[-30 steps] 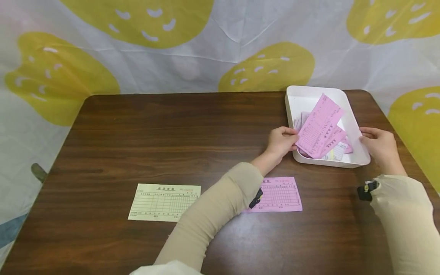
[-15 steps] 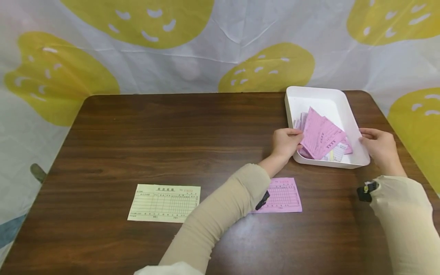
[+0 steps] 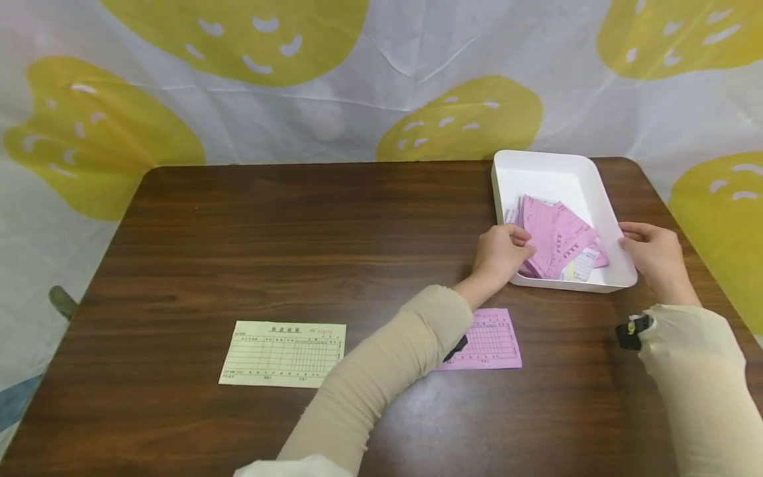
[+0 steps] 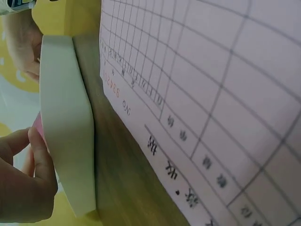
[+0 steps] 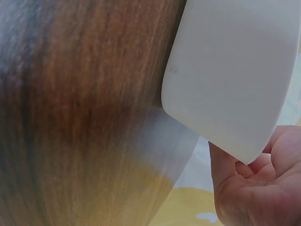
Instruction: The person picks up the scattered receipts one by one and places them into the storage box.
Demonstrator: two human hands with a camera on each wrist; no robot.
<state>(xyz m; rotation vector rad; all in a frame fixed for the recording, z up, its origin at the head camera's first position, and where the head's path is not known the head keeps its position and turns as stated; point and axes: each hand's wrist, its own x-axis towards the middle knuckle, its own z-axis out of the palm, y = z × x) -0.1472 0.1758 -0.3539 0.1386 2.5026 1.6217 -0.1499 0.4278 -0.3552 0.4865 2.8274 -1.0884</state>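
At the right back of the table, a white plastic tray [image 3: 566, 287] holds a pile of pink and white receipt slips. My left hand [image 3: 502, 255] reaches over its near left wall and pinches a pink receipt slip [image 3: 541, 232] between thumb and fingers. In the left wrist view that hand [image 4: 26, 183] shows above the rim, with a sliver of pink paper at the fingertips. My right hand [image 3: 658, 258] grips the tray's right wall, its thumb at the rim. The right wrist view has the hand [image 5: 258, 188] around the tray's edge.
A green receipt slip [image 3: 280, 354] lies flat at the table's front left. Another pink receipt slip [image 3: 491, 339] lies near the front middle, partly under my left forearm in the head view. A patterned cloth [image 3: 322, 119] hangs behind the table.
The pink slip in my left hand has come down onto the pile in the tray, and that hand has shifted slightly right. The right hand stays at the tray's wall.
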